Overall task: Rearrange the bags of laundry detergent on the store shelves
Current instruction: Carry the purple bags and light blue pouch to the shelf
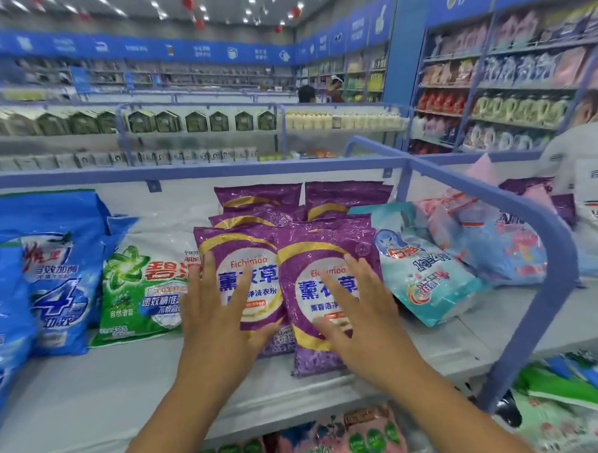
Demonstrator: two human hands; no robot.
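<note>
Two flat hands, left (216, 310) and right (358, 312), fingers spread wide on purple detergent bags (254, 262), gripping nothing.

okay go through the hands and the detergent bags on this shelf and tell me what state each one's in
Left hand: open, flat on the left purple bag.
Right hand: open, flat on the right purple bag.
Both front purple bags: leaning back on the rear ones.
Green-and-white bag: leaning back.
Teal bag: tilted, askew.

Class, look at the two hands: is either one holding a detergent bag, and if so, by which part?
Neither grips anything. The left hand lies flat on the left purple bag, the right hand on the right purple bag, fingers spread.
</note>
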